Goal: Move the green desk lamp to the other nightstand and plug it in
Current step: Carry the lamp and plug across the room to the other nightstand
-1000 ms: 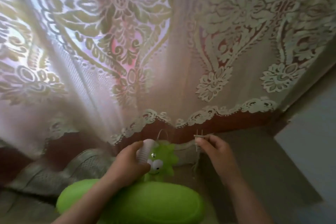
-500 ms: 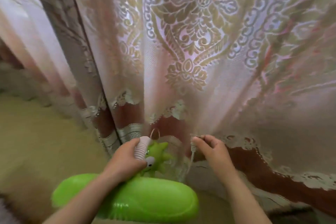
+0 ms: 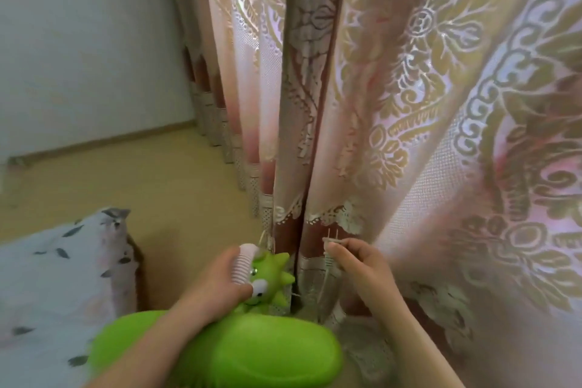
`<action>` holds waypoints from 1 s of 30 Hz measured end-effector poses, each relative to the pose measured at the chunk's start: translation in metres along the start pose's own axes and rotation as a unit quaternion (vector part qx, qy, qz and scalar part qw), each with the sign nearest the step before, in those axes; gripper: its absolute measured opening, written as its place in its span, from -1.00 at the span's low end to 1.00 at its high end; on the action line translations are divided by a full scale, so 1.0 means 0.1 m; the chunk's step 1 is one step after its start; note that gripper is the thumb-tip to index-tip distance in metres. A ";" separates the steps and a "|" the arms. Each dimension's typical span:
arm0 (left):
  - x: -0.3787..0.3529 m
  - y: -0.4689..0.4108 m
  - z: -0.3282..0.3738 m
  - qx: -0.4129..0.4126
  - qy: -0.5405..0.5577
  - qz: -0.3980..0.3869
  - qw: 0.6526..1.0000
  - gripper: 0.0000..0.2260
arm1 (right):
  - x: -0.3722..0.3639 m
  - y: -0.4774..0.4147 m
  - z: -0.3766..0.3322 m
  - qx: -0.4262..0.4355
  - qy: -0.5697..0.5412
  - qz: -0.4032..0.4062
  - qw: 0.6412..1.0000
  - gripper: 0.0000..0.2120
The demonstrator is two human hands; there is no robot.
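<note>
The green desk lamp point(image 3: 252, 353) fills the bottom centre, its glossy oval shade nearest me. A spiky green cartoon figure with big eyes point(image 3: 271, 277) sits on its body beside a white ribbed neck point(image 3: 244, 263). My left hand point(image 3: 217, 283) is wrapped around that neck and carries the lamp. My right hand point(image 3: 359, 261) pinches the lamp's white plug point(image 3: 330, 246) with its two metal prongs pointing up. The thin cord hangs down from the plug in front of the curtain. No nightstand or wall socket is in view.
Lace-patterned pink and brown curtains point(image 3: 393, 104) hang close in front and to the right, down to the floor. A white bed cover with grey leaf print point(image 3: 56, 277) is at the lower left. Beige floor point(image 3: 141, 183) and a pale wall point(image 3: 78, 41) lie to the left.
My view has swung left along the curtain, bringing the floor, the wall and the bed into sight. Both hands keep the same grips on the lamp and the plug.
</note>
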State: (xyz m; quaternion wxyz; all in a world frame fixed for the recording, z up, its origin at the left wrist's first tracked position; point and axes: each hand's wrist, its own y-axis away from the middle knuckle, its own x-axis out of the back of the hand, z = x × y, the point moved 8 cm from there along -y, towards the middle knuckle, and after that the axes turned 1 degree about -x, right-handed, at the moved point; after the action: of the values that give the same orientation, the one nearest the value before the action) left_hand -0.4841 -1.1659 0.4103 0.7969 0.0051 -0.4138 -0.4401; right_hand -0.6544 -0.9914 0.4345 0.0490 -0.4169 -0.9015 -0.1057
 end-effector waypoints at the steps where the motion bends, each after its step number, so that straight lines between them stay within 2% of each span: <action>1: 0.05 -0.06 -0.08 0.011 0.001 0.012 1.000 -0.27 | -0.06 -0.11 -0.02 0.001 0.004 -0.014 1.000 -0.70; 5: 0.27 -0.25 -0.33 0.048 0.011 0.061 0.997 -0.31 | -0.34 -0.57 -0.06 -0.002 0.037 -0.058 0.998 -0.70; 9: 0.51 -0.46 -0.45 0.073 0.022 0.092 0.993 -0.36 | -0.72 -1.02 -0.14 -0.007 0.026 -0.109 0.994 -0.51; 14: 0.82 -0.84 -0.67 0.106 0.030 0.115 0.987 -0.47 | -1.16 -1.60 -0.28 0.016 0.067 -0.141 0.988 -0.67; 19: 1.38 -1.53 -0.95 0.123 0.067 0.144 0.980 -0.45 | -1.83 -2.47 -0.38 0.013 0.079 -0.167 0.983 -0.76; 24: 2.08 -2.15 -1.07 0.126 0.117 0.159 0.972 -0.54 | -2.43 -3.25 -0.63 0.003 0.059 -0.185 0.981 -0.75; 30: 2.80 -2.89 -1.05 0.123 0.110 0.178 0.970 -0.45 | -3.04 -4.15 -1.02 0.037 0.072 -0.191 0.978 -0.75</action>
State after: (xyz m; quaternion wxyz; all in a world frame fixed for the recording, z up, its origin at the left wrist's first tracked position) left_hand -0.5396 -1.5782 0.4172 0.8963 0.0777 -0.3690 -0.2334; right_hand -0.7736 -1.5024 0.4180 0.1085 -0.2260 -0.9619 -0.1093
